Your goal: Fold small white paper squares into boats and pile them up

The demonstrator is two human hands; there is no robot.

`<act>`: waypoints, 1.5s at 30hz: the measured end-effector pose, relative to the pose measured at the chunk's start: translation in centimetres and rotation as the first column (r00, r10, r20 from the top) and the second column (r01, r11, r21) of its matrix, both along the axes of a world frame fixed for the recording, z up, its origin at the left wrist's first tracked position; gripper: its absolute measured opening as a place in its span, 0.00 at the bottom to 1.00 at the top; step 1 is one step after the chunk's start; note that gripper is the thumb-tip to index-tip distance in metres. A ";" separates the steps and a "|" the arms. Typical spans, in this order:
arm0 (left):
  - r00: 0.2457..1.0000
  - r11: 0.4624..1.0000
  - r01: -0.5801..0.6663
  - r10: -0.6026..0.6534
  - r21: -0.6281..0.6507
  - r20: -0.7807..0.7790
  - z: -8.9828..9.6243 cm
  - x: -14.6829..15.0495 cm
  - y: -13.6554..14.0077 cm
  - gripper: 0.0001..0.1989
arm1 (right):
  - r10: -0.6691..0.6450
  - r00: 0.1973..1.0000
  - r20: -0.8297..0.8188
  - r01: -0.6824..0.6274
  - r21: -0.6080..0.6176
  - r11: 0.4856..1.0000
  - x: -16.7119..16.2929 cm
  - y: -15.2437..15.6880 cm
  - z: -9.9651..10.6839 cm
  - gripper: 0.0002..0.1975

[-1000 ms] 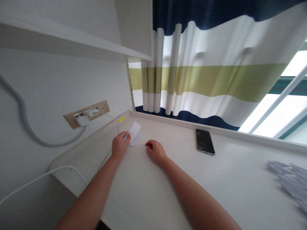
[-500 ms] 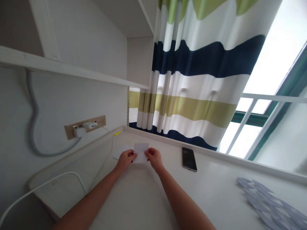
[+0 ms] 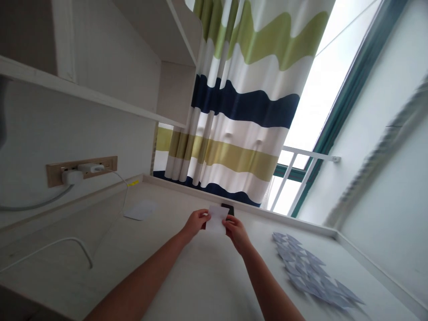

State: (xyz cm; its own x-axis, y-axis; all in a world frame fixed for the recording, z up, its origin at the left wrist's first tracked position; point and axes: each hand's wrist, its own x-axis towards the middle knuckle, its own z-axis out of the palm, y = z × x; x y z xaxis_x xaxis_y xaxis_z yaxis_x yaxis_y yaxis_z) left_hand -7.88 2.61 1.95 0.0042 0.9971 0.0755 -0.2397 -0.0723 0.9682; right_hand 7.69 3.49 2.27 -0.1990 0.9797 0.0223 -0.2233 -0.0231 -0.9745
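Note:
A small white sheet of paper (image 3: 216, 219) is held up over the white desk between my two hands. My left hand (image 3: 196, 224) pinches its left edge between thumb and fingers. On the opposite edge, my right hand (image 3: 236, 232) grips the paper the same way. Behind the sheet lies a dark phone (image 3: 228, 207), mostly covered by the paper and my right hand. Further left, more white paper (image 3: 140, 210) rests flat on the desk.
Several folded paper pieces (image 3: 307, 269) lie spread on the desk at right. A socket strip (image 3: 82, 170) with plugged-in chargers is on the left wall, and a white cable (image 3: 72, 239) trails over the desk. A striped curtain (image 3: 234, 147) hangs behind the desk's raised edge.
The view has turned to the right. Both hands have carried the paper rightward, away from the flat paper and in front of the phone. Both grips stay closed on it.

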 end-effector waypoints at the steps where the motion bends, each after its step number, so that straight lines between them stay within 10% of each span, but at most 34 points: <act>1: 0.999 1.000 0.020 -0.020 -0.006 0.037 0.0 1.1 -0.2 0.12 | -0.010 1.000 -0.015 0.010 0.003 1.000 1.1 -0.5 0.0 0.17; 12: 0.994 0.993 0.107 -0.106 0.041 -0.037 -1.3 7.2 -2.8 0.10 | -0.162 0.986 -0.024 0.163 0.015 0.987 6.6 -3.7 -1.8 0.11; 21: 0.965 0.970 0.000 0.064 0.242 -0.255 -2.8 6.5 -2.8 0.24 | -0.092 0.966 0.242 0.069 0.099 0.993 5.8 -4.1 -2.8 0.12; 45: 0.973 0.989 0.107 -0.083 0.102 -0.215 -2.2 6.7 -3.3 0.13 | -0.201 0.964 0.174 0.162 0.215 0.963 5.7 -4.0 -2.9 0.12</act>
State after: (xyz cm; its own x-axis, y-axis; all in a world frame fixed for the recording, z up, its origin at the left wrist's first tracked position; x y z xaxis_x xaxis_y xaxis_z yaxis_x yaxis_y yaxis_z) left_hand -1.19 -0.65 -0.26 0.1266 0.9765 0.1742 -0.0429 -0.1700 0.9845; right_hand 13.36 -0.54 -0.62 -0.0378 0.9796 0.1972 -0.0140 0.1968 -0.9803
